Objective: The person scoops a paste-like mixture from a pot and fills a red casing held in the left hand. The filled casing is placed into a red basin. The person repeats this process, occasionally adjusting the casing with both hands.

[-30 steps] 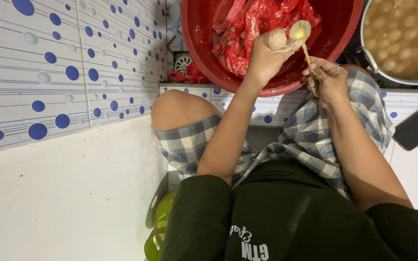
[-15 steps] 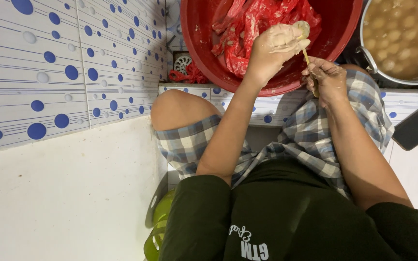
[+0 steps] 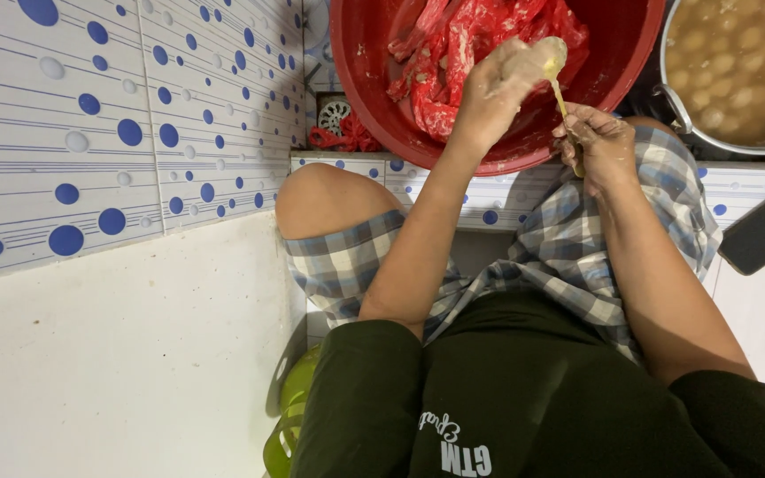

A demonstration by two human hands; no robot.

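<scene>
1. The red basin looks like smooth, slightly glossy plastic.
2. The crumpled red bag inside it is thin, shiny plastic film, smeared with paste.
3. The pot is bare, shiny metal.
4. The wall tiles are glazed and glossy.
5. The checked shorts are soft, matt woven cloth.
6. The left hand is coated in wet, pale, sticky paste.

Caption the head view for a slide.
Left hand cups pale paste over a red basin while right hand works it with a spoon.
</scene>
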